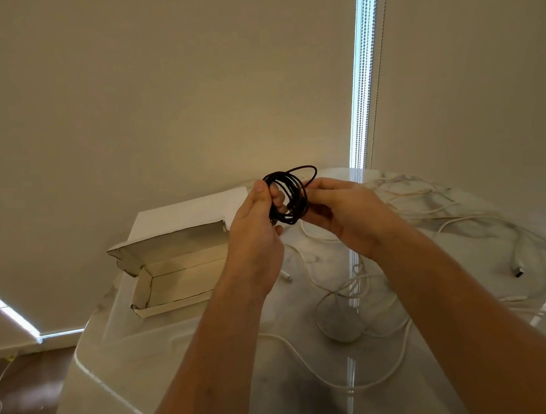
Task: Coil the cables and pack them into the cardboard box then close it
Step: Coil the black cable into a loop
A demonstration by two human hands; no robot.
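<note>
Both hands are meeting above the middle of the table [185, 356], the left hand [257, 238] and the right hand [348, 215] side by side, and between them the coiled cable [292, 195] is standing up off the surface, gripped on either side. Off to the left, the cardboard box [172, 281] is sitting on the table near its left edge, lid flap leaning back towards the far side, nothing lying in it. To the right and nearer the front edge, loose cables [355, 298] are sprawling across the tabletop, reaching out to the right edge, where a plug end [516, 271] is resting.
</note>
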